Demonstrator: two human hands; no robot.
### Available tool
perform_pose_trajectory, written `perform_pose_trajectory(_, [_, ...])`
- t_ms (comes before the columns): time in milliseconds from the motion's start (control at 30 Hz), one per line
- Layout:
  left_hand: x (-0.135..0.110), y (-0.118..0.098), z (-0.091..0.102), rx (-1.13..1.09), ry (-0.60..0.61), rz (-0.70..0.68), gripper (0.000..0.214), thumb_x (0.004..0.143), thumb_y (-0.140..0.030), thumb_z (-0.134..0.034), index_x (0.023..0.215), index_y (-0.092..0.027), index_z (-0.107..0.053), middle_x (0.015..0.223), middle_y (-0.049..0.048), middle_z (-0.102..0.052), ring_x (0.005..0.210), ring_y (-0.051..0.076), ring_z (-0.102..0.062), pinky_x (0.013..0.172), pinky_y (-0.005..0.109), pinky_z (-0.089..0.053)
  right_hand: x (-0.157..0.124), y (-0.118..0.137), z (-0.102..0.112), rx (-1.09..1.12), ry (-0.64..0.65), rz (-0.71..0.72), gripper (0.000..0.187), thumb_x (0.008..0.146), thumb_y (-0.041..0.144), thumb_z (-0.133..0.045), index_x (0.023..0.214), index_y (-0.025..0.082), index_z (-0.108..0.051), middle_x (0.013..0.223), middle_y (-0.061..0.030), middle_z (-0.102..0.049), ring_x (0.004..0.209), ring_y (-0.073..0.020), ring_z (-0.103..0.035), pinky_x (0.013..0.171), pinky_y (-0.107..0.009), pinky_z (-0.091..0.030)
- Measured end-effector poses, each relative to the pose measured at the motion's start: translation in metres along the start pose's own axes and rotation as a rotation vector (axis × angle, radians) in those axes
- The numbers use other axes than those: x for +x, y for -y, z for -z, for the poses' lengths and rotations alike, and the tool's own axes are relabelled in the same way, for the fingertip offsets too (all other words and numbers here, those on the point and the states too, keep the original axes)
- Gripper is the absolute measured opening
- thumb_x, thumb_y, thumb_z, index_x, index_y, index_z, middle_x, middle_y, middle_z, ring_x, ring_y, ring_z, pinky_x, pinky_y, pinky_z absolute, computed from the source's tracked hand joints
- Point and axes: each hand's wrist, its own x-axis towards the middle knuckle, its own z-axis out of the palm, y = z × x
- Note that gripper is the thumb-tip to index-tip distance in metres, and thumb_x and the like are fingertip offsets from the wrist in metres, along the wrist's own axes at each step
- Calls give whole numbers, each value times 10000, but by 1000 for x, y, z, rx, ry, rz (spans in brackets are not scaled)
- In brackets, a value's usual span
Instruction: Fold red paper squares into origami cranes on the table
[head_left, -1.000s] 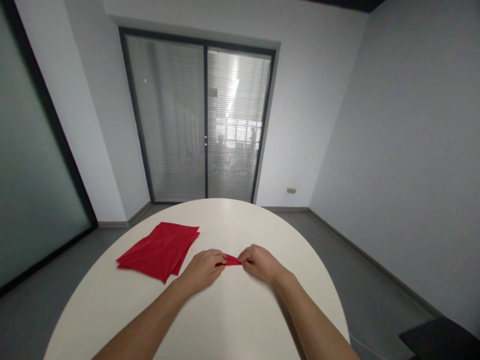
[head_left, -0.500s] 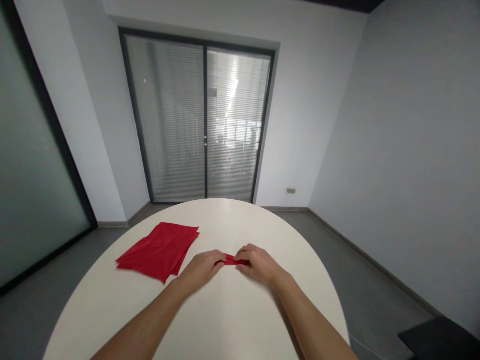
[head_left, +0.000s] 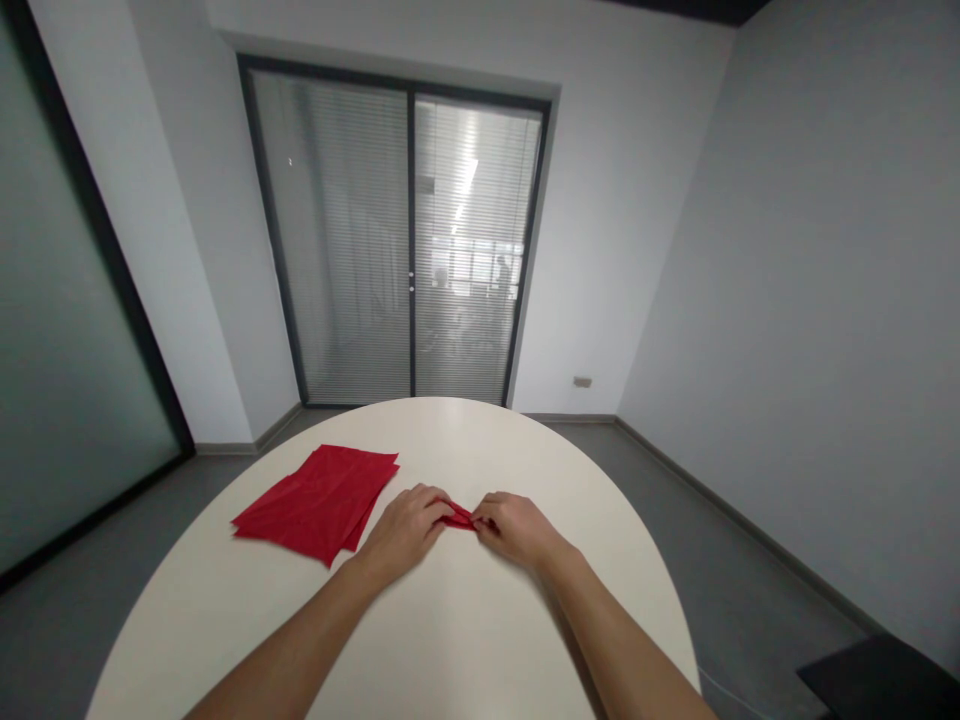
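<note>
Between my two hands lies a narrow folded strip of red cloth, just above or on the table; its ends are hidden under my fingers. My left hand is closed on the strip's left end, fingers bent over it. My right hand pinches the right end with thumb and fingertips. To the left of my left hand, a stack of flat red cloths is spread on the table, its corners not lined up.
The round cream table fills the lower middle. Beyond it are a glass door with blinds and pale walls. A black flat object stands at the lower right, near a thin cable on the floor.
My left hand has shifted slightly up and its fingers have moved along the strip. My right hand has slid toward the strip's right end, which shows less beyond the fingers. The stack is unmoved.
</note>
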Motion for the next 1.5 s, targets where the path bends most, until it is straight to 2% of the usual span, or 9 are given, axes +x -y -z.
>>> perform_pose_trajectory(133, [0,-2,-5,1,25,-25,210,940,-205,-526,1053,-269,-691,1063,26,-705,1008,198,-616,912,326,-467,4,6,1,-86,44,58,244,865,167,-530,980,221,-739,936,-51,-743,857,-187,-657,761,-255,-442])
perform_pose_trajectory(300, [1,-4,-4,37,61,28,199,939,-181,-507,984,-239,-692,992,26,-722,950,198,-649,860,308,-482,5,9,4,-92,53,91,246,888,179,-532,1019,236,-732,960,-34,-746,809,-171,-679,717,-239,-451])
perform_pose_trajectory(467, [1,-10,-1,74,70,97,156,920,-204,-548,1024,-222,-663,1022,32,-716,960,214,-650,827,307,-481,5,11,5,37,14,132,239,900,173,-546,1049,224,-727,959,-41,-746,789,-156,-680,735,-226,-474])
perform_pose_trajectory(667, [1,-8,-3,113,108,92,182,942,-222,-525,1053,-230,-669,1027,36,-706,974,224,-637,800,318,-479,5,15,2,249,-64,126,310,815,138,-622,1101,222,-709,992,-42,-738,857,-171,-673,813,-250,-500])
perform_pose_trajectory(867, [2,-6,-6,117,71,53,160,934,-181,-527,964,-217,-680,989,37,-702,969,229,-626,857,352,-474,1,8,0,420,-64,0,318,802,144,-616,1093,227,-711,997,-31,-743,837,-164,-679,792,-251,-526])
perform_pose_trajectory(1100, [0,-4,-10,47,-45,2,202,864,-123,-582,1028,-230,-634,1092,40,-660,1047,219,-591,922,366,-490,1,1,-7,489,-59,-43,347,800,117,-575,1105,221,-704,932,-27,-746,825,-168,-684,800,-264,-531])
perform_pose_trajectory(1267, [0,-1,-13,74,-113,-39,169,862,-119,-568,979,-215,-644,1322,83,-568,1241,248,-514,1025,411,-478,2,0,-12,510,-77,-38,352,773,84,-552,1065,202,-709,928,-27,-746,799,-158,-679,803,-264,-534])
perform_pose_trajectory(1367, [-1,3,-17,83,-78,-85,206,887,-102,-531,1016,-220,-640,1387,69,-558,1310,247,-480,1071,437,-453,2,1,-12,517,-88,-25,364,756,67,-542,1050,200,-711,952,-25,-745,800,-152,-673,815,-264,-536])
perform_pose_trajectory(1500, [-1,7,-22,86,-43,-90,214,926,-105,-487,1046,-216,-625,1309,60,-633,1298,241,-508,1073,454,-447,2,2,-11,528,-88,-11,338,751,57,-523,992,194,-717,949,-19,-741,798,-144,-666,812,-255,-540])
